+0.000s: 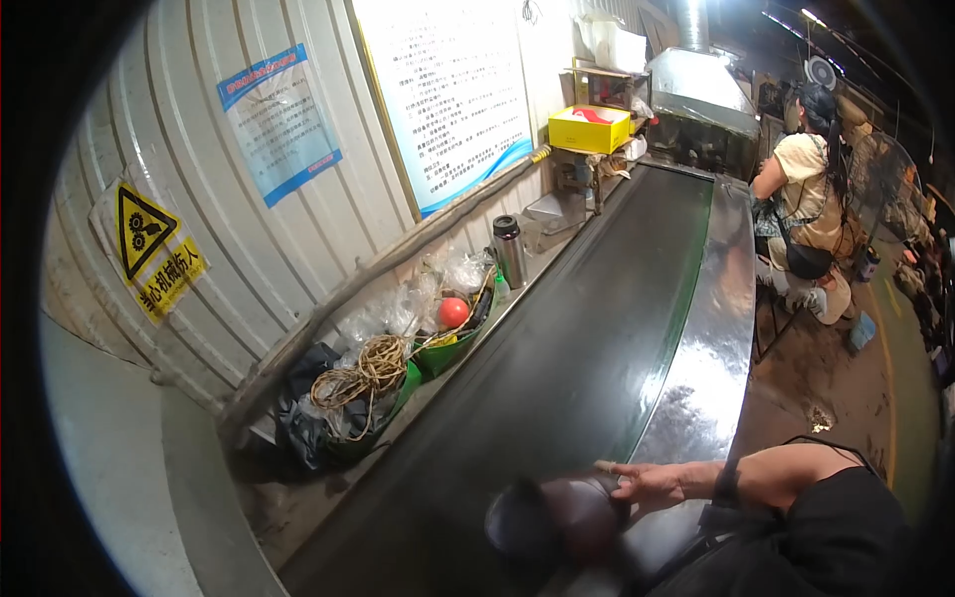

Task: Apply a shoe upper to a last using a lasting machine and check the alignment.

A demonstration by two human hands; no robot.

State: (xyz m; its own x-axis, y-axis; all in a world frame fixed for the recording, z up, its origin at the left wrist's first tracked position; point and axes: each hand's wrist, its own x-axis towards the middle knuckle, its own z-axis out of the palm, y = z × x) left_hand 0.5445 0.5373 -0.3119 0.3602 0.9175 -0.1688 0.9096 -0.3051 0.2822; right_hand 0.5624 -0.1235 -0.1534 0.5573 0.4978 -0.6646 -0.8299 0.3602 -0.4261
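My right hand (pixel 652 485) reaches in from the lower right, over the near end of a dark conveyor belt (pixel 557 328). One finger points out to the left, with a tan covering on its tip; the other fingers look bent. They close against a blurred, rounded shape (pixel 587 517), pinkish and dark, whose kind I cannot make out. A dark round blur (pixel 522 522) adjoins it on the left, over the belt. I cannot see my left hand.
A shiny metal ledge (pixel 701 378) borders the belt's right side. Along the left wall stand green containers (pixel 453 353) with coiled rope (pixel 373 373) and a red ball (pixel 454 313), a steel flask (pixel 509 251) and a yellow box (pixel 589 129). Another person (pixel 804 189) sits at the far right.
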